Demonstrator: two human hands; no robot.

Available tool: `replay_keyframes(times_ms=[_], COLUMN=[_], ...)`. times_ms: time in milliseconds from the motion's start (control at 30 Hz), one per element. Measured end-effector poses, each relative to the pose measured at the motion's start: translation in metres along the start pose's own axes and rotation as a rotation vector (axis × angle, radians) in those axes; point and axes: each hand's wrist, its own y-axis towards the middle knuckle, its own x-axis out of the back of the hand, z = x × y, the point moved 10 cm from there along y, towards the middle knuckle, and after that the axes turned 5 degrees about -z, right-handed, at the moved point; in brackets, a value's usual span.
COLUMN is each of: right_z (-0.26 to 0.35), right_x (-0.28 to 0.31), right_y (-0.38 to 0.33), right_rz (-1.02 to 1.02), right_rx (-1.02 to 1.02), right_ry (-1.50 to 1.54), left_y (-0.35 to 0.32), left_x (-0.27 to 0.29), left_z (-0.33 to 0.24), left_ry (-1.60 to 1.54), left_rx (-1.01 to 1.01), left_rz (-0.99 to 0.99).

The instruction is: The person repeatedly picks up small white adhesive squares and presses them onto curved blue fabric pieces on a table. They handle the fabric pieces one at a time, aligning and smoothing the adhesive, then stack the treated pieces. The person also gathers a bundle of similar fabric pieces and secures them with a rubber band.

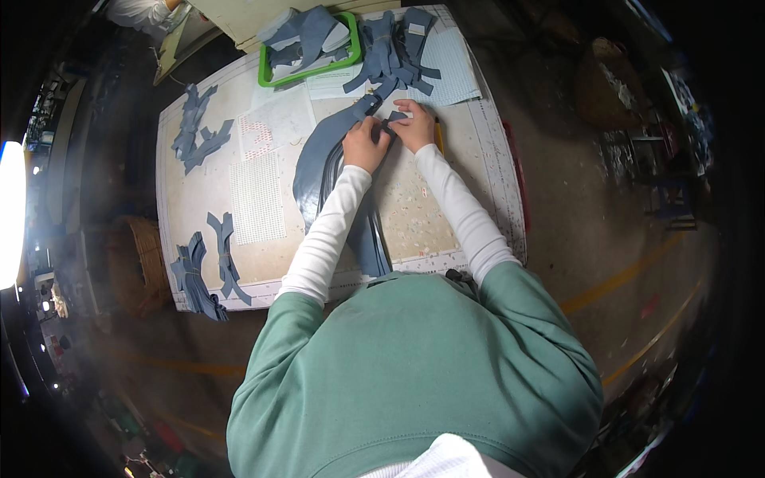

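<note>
A stack of curved blue-grey cut pieces (312, 163), smooth like leather or coated cloth, lies across the middle of the table and fans toward its front edge. My left hand (364, 146) rests on the upper part of this stack, its fingers bent down onto the pieces. Close by on the right, my right hand (416, 127) pinches the end of a blue-grey strip (396, 117) between thumb and fingers. The fingertips of both hands nearly meet there. Just beyond them, a dark strip end (368, 103) sticks out at the top of the stack.
A green-rimmed basket (264, 72) with blue-grey pieces stands at the far edge. Bundled strips (386, 48) lie beside it on paper. More bundles lie at the far left (194, 131) and near left (194, 275) of the table. Printed sheets (257, 195) cover part of the top.
</note>
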Motion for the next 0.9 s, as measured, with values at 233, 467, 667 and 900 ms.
replay_keyframes(times_ms=[233,467,667,900], right_z=[0.029,0.02,-0.005,-0.036], right_x=[-0.01,0.012,0.003,0.03], right_y=[-0.001,0.005,0.008,0.013], right_rz=[0.027,-0.068,0.068,-0.124], right_rx=[0.292,0.156,0.026,-0.077], right_ry=[-0.384,-0.229,0.02,0.075], left_y=[-0.002,0.0,-0.001,-0.011], left_x=[-0.005,0.006,0.009,-0.014], left_z=[-0.003,-0.004,0.003,-0.02], left_ry=[0.056,-0.059,-0.033,0.311], left_rx=[-0.054,-0.026,0.047,-0.259], left_rz=[0.016,-0.038,-0.061,0.071])
